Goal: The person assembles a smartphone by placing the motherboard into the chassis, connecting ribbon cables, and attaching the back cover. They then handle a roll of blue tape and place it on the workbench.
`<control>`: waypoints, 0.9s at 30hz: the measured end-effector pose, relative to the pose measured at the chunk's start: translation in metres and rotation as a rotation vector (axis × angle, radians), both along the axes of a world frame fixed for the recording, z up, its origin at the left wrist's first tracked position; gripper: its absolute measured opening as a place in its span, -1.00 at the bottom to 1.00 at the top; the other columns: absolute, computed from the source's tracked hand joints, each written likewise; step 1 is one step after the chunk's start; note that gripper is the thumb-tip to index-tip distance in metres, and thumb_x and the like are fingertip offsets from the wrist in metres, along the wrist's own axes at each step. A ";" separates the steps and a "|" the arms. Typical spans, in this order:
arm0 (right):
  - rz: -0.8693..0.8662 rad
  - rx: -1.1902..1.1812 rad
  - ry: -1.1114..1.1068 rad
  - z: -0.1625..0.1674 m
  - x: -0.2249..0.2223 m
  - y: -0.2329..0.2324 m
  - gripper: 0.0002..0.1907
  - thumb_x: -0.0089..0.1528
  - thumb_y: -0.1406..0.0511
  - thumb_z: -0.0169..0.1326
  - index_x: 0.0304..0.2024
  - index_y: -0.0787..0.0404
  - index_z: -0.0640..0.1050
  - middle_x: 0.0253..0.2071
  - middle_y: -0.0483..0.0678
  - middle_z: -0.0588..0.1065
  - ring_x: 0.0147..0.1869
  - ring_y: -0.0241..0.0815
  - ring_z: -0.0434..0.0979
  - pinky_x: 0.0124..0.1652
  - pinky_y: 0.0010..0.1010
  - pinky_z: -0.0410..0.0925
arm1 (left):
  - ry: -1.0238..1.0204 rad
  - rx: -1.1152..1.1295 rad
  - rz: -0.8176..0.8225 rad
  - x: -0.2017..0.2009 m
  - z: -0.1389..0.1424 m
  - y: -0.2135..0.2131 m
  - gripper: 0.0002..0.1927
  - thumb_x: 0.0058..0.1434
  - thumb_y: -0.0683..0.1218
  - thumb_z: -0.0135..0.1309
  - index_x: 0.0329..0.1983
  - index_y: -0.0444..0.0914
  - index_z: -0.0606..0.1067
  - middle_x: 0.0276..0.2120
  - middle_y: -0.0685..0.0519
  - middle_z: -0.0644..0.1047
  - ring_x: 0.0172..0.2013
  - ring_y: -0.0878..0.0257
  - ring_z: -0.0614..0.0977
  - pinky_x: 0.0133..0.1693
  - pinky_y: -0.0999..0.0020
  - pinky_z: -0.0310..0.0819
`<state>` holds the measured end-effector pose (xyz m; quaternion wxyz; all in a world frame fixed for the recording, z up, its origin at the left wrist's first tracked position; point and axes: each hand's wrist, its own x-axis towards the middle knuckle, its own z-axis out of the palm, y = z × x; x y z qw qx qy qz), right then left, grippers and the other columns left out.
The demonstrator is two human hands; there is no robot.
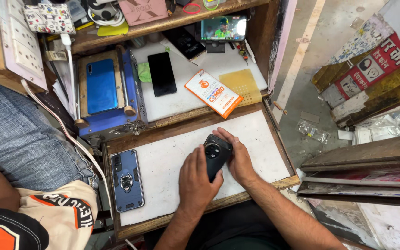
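Cramped repair bench, white mat (163,185) on a wooden tray. Both hands closed around a black phone (216,155) lying back-up mid-mat: left hand (196,178) clamps its lower end, right hand (238,159) wraps the side. Best to press evenly along the edges. Blue armoured case (127,179) lies apart, left.

Wooden workbench (274,183) with white top, wooden shelf (163,25) above, grey concrete floor (311,74) right, daylight.

A white-topped wooden bench (172,162) carries a black phone (216,155) and a blue ring-backed case (127,180).
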<state>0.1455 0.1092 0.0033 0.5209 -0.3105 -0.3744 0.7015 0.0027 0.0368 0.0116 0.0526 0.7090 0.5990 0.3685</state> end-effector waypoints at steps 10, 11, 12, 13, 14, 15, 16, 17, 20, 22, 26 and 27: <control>-0.148 0.441 -0.723 0.006 0.018 -0.010 -0.72 0.32 0.41 0.03 0.06 0.36 0.61 0.13 0.13 0.59 0.33 -0.09 0.51 0.28 -0.31 0.33 | -1.818 -0.512 -0.800 -0.056 -0.013 0.026 -0.27 0.44 0.18 -0.33 0.49 -0.42 0.15 0.30 -0.36 0.36 0.08 -0.12 0.55 0.10 -0.02 0.48; -0.107 0.373 -0.698 0.008 0.018 -0.009 -0.71 0.33 0.40 0.04 0.08 0.35 0.60 0.08 0.10 0.61 0.24 -0.13 0.55 0.21 -0.34 0.38 | -1.828 -0.549 -0.833 -0.056 -0.015 0.027 -0.26 0.43 0.19 -0.33 0.48 -0.43 0.15 0.29 -0.36 0.37 0.10 -0.12 0.55 0.12 -0.02 0.48; -0.062 0.297 -0.674 0.010 0.018 -0.009 -0.69 0.33 0.39 0.05 0.10 0.34 0.59 0.03 0.06 0.63 0.15 -0.17 0.59 0.14 -0.37 0.42 | -1.844 -0.591 -0.860 -0.056 -0.016 0.026 -0.24 0.42 0.20 -0.33 0.47 -0.45 0.16 0.27 -0.36 0.38 0.11 -0.12 0.55 0.14 -0.02 0.48; -0.016 0.216 -0.648 0.011 0.017 -0.011 -0.68 0.33 0.38 0.06 0.12 0.32 0.58 -0.02 0.03 0.66 0.06 -0.21 0.63 0.07 -0.40 0.47 | -1.863 -0.636 -0.882 -0.055 -0.018 0.023 -0.23 0.41 0.21 -0.33 0.45 -0.47 0.16 0.26 -0.36 0.39 0.12 -0.12 0.56 0.16 -0.03 0.48; 0.011 0.200 -0.603 0.011 0.017 -0.012 -0.68 0.33 0.37 0.07 0.12 0.33 0.57 -0.03 0.01 0.65 0.05 -0.24 0.63 0.06 -0.42 0.48 | -1.863 -0.647 -0.896 -0.055 -0.019 0.019 -0.23 0.42 0.21 -0.32 0.45 -0.47 0.17 0.24 -0.36 0.40 0.12 -0.12 0.56 0.17 -0.03 0.48; 0.038 0.194 -0.557 0.012 0.016 -0.010 -0.67 0.32 0.36 0.08 0.12 0.33 0.56 -0.03 0.00 0.64 0.04 -0.28 0.62 0.04 -0.44 0.48 | -1.858 -0.651 -0.917 -0.055 -0.020 0.019 -0.23 0.43 0.21 -0.32 0.45 -0.47 0.17 0.22 -0.36 0.41 0.11 -0.13 0.56 0.18 -0.04 0.49; 0.068 0.190 -0.510 0.014 0.015 -0.009 -0.67 0.32 0.35 0.08 0.13 0.33 0.55 -0.04 -0.02 0.64 0.03 -0.31 0.62 0.03 -0.45 0.48 | -1.851 -0.650 -0.937 -0.055 -0.021 0.018 -0.23 0.44 0.22 -0.31 0.45 -0.48 0.18 0.21 -0.36 0.42 0.11 -0.13 0.57 0.19 -0.04 0.49; 0.083 0.201 -0.533 0.015 0.014 -0.009 -0.68 0.32 0.35 0.10 0.11 0.33 0.56 -0.07 -0.03 0.64 0.00 -0.32 0.61 0.00 -0.46 0.48 | -1.838 -0.661 -0.930 -0.055 -0.021 0.017 -0.23 0.44 0.22 -0.31 0.44 -0.48 0.19 0.20 -0.35 0.43 0.10 -0.13 0.57 0.18 -0.04 0.50; 0.123 0.231 -0.604 0.021 0.010 -0.008 -0.75 0.31 0.34 0.14 0.00 0.33 0.60 -0.21 -0.06 0.62 -0.13 -0.35 0.56 -0.12 -0.45 0.46 | -1.797 -0.691 -0.917 -0.056 -0.021 0.015 -0.24 0.44 0.23 -0.30 0.41 -0.49 0.22 0.17 -0.32 0.44 0.07 -0.10 0.58 0.13 -0.02 0.54; 0.153 0.243 -0.653 0.027 0.009 -0.008 -0.83 0.32 0.32 0.18 -0.13 0.31 0.65 -0.36 -0.09 0.57 -0.27 -0.36 0.49 -0.23 -0.43 0.42 | -1.775 -0.703 -0.910 -0.055 -0.020 0.013 -0.24 0.45 0.24 -0.30 0.40 -0.49 0.25 0.15 -0.31 0.46 0.03 -0.07 0.59 0.07 0.01 0.57; 0.156 0.357 -0.933 0.044 0.014 -0.006 -0.80 0.31 0.26 0.17 -0.35 0.24 0.63 -0.47 -0.10 0.59 -0.37 -0.33 0.51 -0.31 -0.38 0.40 | -1.690 -0.721 -0.821 -0.052 -0.017 0.012 -0.26 0.39 0.25 -0.25 0.37 -0.42 0.26 0.12 -0.23 0.46 -0.04 0.04 0.58 -0.04 0.11 0.59; 0.138 0.378 -0.985 0.048 0.016 -0.007 -0.81 0.29 0.25 0.17 -0.35 0.23 0.63 -0.47 -0.08 0.59 -0.40 -0.28 0.53 -0.34 -0.36 0.39 | -1.647 -0.712 -0.804 -0.051 -0.016 0.012 -0.26 0.37 0.26 -0.23 0.37 -0.40 0.26 0.11 -0.22 0.47 -0.05 0.06 0.58 -0.06 0.13 0.58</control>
